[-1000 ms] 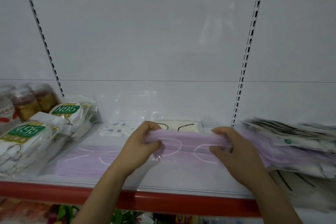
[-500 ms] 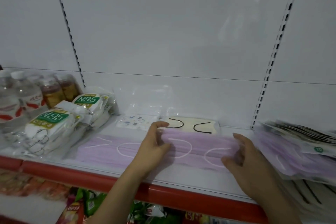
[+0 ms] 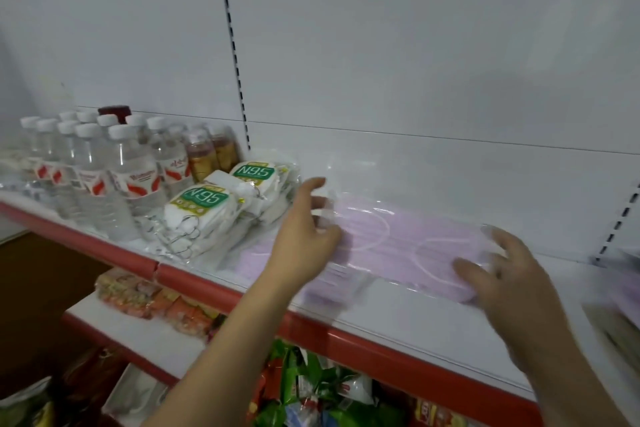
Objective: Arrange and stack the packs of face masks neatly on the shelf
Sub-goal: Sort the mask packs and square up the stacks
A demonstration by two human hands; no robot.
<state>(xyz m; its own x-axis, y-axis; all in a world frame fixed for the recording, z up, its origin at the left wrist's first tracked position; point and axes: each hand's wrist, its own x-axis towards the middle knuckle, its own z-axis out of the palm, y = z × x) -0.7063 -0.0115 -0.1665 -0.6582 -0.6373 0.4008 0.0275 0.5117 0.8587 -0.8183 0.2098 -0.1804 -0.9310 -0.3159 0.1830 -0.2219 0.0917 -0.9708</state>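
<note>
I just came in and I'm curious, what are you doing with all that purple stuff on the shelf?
A person is tidying packs of face masks on a shop shelf. The left hand and the right hand are at the two ends of a clear pack of purple masks, which lies flat on another purple pack. The fingers look spread and loose. Beside it are white N95 mask packs and water bottles.

Pink mask pack (image 3: 408, 246) in glossy clear plastic; shelf (image 3: 398, 315) smooth white, w/ glossy red edge.
</note>
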